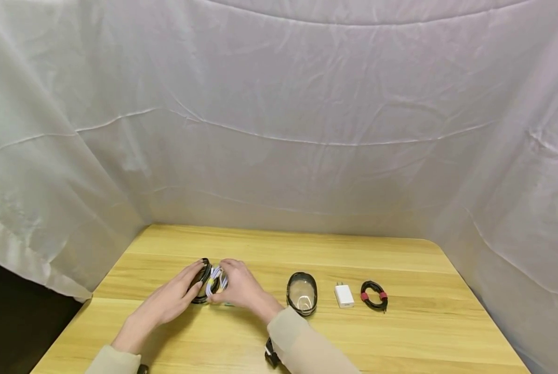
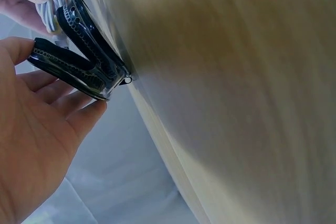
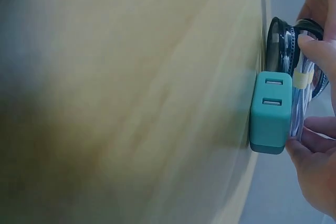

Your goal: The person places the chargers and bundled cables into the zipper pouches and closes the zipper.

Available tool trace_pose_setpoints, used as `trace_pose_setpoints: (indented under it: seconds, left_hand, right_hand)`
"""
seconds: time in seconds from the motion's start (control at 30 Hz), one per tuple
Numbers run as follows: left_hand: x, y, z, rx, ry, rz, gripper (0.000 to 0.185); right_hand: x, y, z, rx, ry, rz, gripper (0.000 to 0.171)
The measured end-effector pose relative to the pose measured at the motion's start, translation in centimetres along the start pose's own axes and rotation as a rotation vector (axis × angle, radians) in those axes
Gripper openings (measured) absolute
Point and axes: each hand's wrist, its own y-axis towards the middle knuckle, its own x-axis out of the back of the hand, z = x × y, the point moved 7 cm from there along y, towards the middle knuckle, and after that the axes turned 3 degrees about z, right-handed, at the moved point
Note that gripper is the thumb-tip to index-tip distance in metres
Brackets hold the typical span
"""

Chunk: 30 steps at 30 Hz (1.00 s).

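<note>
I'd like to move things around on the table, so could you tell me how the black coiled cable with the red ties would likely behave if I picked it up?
The black coiled cable is bound by two red ties, so it would probably lift as one bundle. Its thin loops look light and somewhat floppy. Lying flat on the table, it seems unlikely to roll.

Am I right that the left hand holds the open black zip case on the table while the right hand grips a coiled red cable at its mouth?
Not quite: the coiled cable is white, not red, as the right wrist view shows. The left hand does hold the open black zip case, and the right hand grips the cable at its mouth.
</note>
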Motion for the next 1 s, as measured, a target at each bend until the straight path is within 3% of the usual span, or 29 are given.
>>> trace_pose_setpoints:
  seconds: [0.3, 0.67, 1.0]
  left_hand:
    - [0.0, 0.0, 0.1, 0.001, 0.001, -0.004, 0.052]
    - [-0.1, -0.1, -0.1, -0.018, -0.034, 0.002, 0.053]
    - [-0.2, -0.1, -0.2, -0.026, -0.033, 0.002, 0.052]
  right_hand:
    - [-0.5, 0.4, 0.0, -0.002, 0.043, -0.002, 0.092]
    - [-0.9, 1.0, 0.5, 0.078, 0.052, -0.002, 0.083]
    - [-1.2, 1.1, 0.1, 0.005, 0.137, 0.003, 0.083]
